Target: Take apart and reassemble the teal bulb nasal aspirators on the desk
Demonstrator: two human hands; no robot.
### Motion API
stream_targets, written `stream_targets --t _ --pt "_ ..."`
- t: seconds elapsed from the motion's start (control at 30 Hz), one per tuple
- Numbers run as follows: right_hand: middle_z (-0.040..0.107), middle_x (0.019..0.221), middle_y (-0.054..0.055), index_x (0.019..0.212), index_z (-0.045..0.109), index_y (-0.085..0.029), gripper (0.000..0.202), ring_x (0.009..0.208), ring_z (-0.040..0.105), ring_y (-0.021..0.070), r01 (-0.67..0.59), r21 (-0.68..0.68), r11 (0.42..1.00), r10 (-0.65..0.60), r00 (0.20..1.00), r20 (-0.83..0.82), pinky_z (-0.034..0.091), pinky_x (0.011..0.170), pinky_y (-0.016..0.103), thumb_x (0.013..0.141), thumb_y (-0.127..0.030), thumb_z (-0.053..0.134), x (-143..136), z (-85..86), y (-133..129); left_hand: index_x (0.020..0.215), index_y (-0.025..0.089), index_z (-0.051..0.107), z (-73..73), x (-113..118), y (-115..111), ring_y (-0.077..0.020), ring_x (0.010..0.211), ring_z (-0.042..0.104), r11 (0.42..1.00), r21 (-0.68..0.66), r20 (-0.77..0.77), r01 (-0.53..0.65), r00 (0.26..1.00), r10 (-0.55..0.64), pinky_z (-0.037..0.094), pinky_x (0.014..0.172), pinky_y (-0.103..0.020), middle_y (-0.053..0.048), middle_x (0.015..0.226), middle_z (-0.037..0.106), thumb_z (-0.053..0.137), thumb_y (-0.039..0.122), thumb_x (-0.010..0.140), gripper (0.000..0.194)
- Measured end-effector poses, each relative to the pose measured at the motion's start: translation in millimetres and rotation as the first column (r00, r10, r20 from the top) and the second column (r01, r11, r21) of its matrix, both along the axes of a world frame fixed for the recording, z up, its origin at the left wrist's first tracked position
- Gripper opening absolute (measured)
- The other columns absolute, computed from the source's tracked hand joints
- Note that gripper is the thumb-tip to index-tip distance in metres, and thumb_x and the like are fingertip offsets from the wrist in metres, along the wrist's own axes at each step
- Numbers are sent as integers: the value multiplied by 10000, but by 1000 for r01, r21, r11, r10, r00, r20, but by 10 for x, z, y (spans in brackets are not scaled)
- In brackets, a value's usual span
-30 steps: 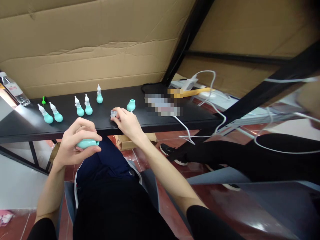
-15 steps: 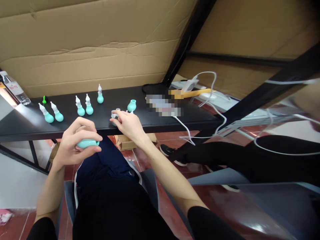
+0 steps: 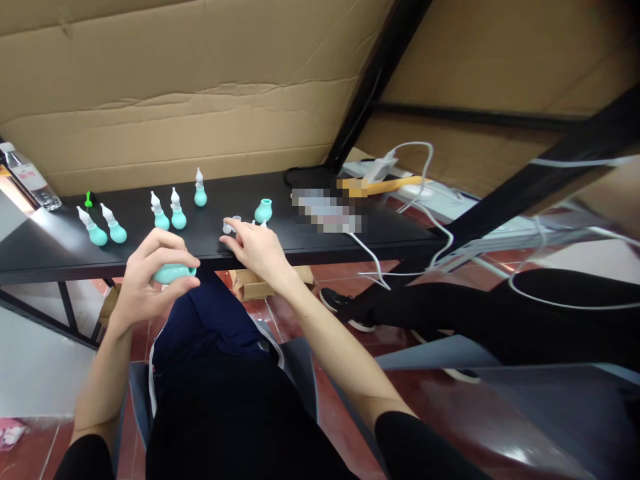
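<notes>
A teal bulb (image 3: pixel 174 273) lies on its side in my left hand (image 3: pixel 150 277), between thumb and fingers, with its open neck facing right. My right hand (image 3: pixel 257 250) is over the table's front edge, thumb and index finger apart, the fingertip at small clear plastic pieces (image 3: pixel 227 225). Whether it touches them I cannot tell. Just behind my right hand stands another teal bulb (image 3: pixel 263 211) with an open neck. White tips, partly hidden, show beside its base. Several teal bulbs with white nozzles (image 3: pixel 179 212) stand or lean on the left half of the table.
The black table (image 3: pixel 135 200) backs onto a cardboard panel. A water bottle (image 3: pixel 33 179) and a green item (image 3: pixel 89 199) are at the left. A blurred-out object with a white cable (image 3: pixel 370 253) lies at the right. Another person's legs (image 3: pixel 450 310) extend in from the right.
My left hand has risen slightly with the teal bulb, and the bulb's neck is turned a little. My right hand has shifted only slightly by the clear pieces.
</notes>
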State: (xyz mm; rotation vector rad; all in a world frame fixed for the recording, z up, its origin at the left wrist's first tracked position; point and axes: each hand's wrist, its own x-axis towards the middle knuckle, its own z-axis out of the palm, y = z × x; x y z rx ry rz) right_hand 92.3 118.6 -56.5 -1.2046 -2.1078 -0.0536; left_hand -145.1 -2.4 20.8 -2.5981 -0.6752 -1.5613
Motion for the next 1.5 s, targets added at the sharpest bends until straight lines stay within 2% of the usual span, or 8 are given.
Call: stream_targets --t 0.13,0.23,0.4,0.63,0.8,1.07,1.27,1.5 --pt "801 887 69 1430 739 -177 371 832 754 284 -70 12 998 70 994 -88 515 746 364 1104 -336 661 13 15 -8 1095 284 798 -117 11 178 -198 990 736 997 -70 154 -44 987 55 608 884 -357 -23 1053 756 869 293 987 129" --pt "753 829 27 1359 763 -199 317 751 699 232 -248 49 967 253 945 -209 547 772 362 1106 -367 670 3 66 -103 1072 272 799 -227 33 303 -210 1055 752 978 -181 262 -101 954 147 588 941 -371 -28 1094 785 890 267 944 158" --pt "775 1083 69 1381 721 -240 341 946 728 247 -503 136 853 521 810 -270 608 840 385 1090 -416 715 -96 165 -377 1042 248 770 -331 135 358 -212 1064 786 928 -347 304 -135 920 248 573 913 -358 -22 1056 823 900 300 902 198" --pt "754 1143 94 1232 668 -255 203 982 720 262 -473 172 864 503 788 -356 633 841 419 1084 -394 656 -233 136 -528 1085 237 699 -386 258 344 -192 1046 806 894 -447 352 -40 910 217 628 828 -295 -35 1124 813 948 363 870 353" --pt "725 1153 95 1472 632 -273 455 969 701 281 -342 171 924 379 873 -305 622 879 465 1028 -370 634 -45 318 -554 1169 247 660 -409 249 341 -224 1213 797 888 -459 388 35 907 165 697 960 -323 -102 1506 642 964 463 869 478" --pt "794 1102 96 1329 720 -214 413 966 718 279 -67 55 996 73 992 -108 565 890 431 921 -285 709 509 862 399 1255 271 691 -360 137 304 -222 1241 742 941 -317 332 -117 916 226 695 983 -358 -101 1468 547 783 365 1036 256" --pt "830 911 25 980 811 -234 304 883 769 258 -55 -220 974 96 979 181 561 828 378 716 -197 956 454 961 1023 1236 264 698 -374 99 337 -203 1216 735 931 -327 322 -160 907 270 693 943 -327 -92 1447 534 765 290 1008 239" --pt "832 837 26 825 818 -265 357 781 767 246 -23 -306 952 127 938 324 538 679 344 597 -278 1092 369 960 1273 1231 272 705 -350 82 306 -200 1208 745 923 -337 299 -187 908 293 689 948 -334 -81 1450 531 769 276 996 244"
